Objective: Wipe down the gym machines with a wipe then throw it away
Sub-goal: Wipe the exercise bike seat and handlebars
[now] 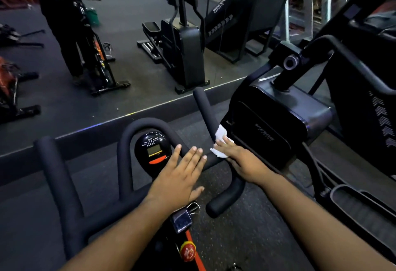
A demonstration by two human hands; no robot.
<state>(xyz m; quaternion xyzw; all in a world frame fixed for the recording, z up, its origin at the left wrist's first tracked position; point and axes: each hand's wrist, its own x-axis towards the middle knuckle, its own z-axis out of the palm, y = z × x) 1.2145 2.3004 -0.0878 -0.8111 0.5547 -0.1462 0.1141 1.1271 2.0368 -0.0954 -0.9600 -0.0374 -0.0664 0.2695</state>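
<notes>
Pressed under the right hand [237, 159], whose fingers were laid nearly flat, a white wipe [220, 142] was held against the right prong of the exercise bike's handlebar [150, 124]. Whether a thumb was hooked beneath could not be told. The left hand [177, 176] was rested open on the bar beside the console [153, 148]. Full wrapping of the wipe around the foam was judged advisable, with strokes drawn toward the tip.

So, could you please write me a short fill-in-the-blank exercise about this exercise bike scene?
1. The right hand presses a crumpled ____ paper wipe against the black foam handlebar.
2. The left hand lies flat, holding ____.
3. The small black oval console has a red-orange ____.

Answers: white; nothing; button
</notes>
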